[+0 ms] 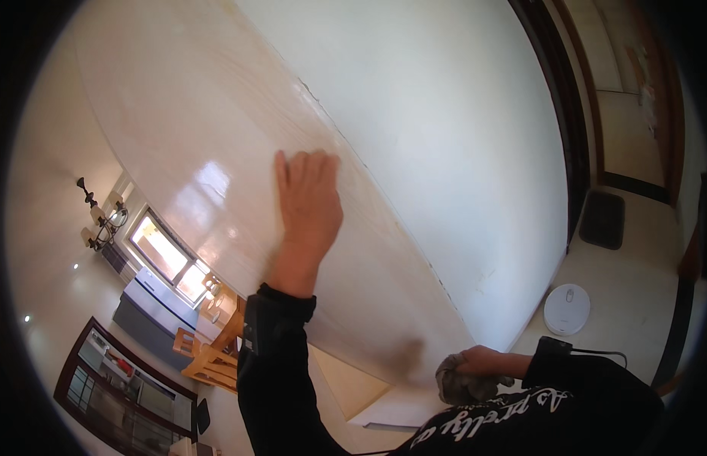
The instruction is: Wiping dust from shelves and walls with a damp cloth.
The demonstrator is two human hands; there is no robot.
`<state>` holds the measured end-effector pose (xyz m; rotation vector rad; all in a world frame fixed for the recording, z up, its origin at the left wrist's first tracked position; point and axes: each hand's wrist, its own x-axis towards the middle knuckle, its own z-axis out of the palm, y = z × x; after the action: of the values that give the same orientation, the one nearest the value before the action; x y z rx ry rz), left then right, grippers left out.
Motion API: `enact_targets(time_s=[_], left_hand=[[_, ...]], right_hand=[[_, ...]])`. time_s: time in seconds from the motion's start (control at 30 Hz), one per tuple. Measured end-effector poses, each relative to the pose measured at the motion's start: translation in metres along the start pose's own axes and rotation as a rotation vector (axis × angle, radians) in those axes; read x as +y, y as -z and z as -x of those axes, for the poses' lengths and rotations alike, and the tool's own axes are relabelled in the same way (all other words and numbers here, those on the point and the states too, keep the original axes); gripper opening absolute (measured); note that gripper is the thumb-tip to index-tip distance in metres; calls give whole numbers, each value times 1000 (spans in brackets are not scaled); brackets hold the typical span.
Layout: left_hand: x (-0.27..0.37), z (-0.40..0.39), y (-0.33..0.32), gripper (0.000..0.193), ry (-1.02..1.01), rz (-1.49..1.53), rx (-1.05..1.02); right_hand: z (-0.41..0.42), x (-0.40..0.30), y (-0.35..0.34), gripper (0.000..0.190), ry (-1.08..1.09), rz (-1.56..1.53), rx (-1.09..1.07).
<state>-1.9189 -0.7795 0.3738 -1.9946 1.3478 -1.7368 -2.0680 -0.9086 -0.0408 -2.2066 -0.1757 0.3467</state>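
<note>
My left hand (310,199) rests against a glossy cream wall panel (216,114) with faint marble-like veining, its back towards me and nothing visible in it. Beside the panel, a dark, uneven seam (387,199) runs diagonally along a plain white wall surface (444,125). Lower right, close to my torso, my right hand (485,361) grips a bunched grey cloth (464,383). The cloth is near the panel's lower end; I cannot tell whether it touches. Black sleeves cover both forearms.
A white robot vacuum (567,309) and a dark mat (602,219) lie on the floor at right. Dark trim (550,74) edges the white wall. At left are wooden chairs (213,362), a refrigerator (154,308), a window (162,245) and a chandelier (105,219).
</note>
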Motion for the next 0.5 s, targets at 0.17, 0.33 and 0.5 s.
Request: enact_targets(time_s=[0.17,0.33,0.5], left_hand=[[-10,-13,11,34,25,-40,99],[-6,10,9,36,-1,24,87],[-2,2,12,37,74,28,120]], right_hand=[[0,-1,1,44,14,7,42],[-2,2,-3,45,-26,-13,25],[3,-8,6,46,-16,-15,30]])
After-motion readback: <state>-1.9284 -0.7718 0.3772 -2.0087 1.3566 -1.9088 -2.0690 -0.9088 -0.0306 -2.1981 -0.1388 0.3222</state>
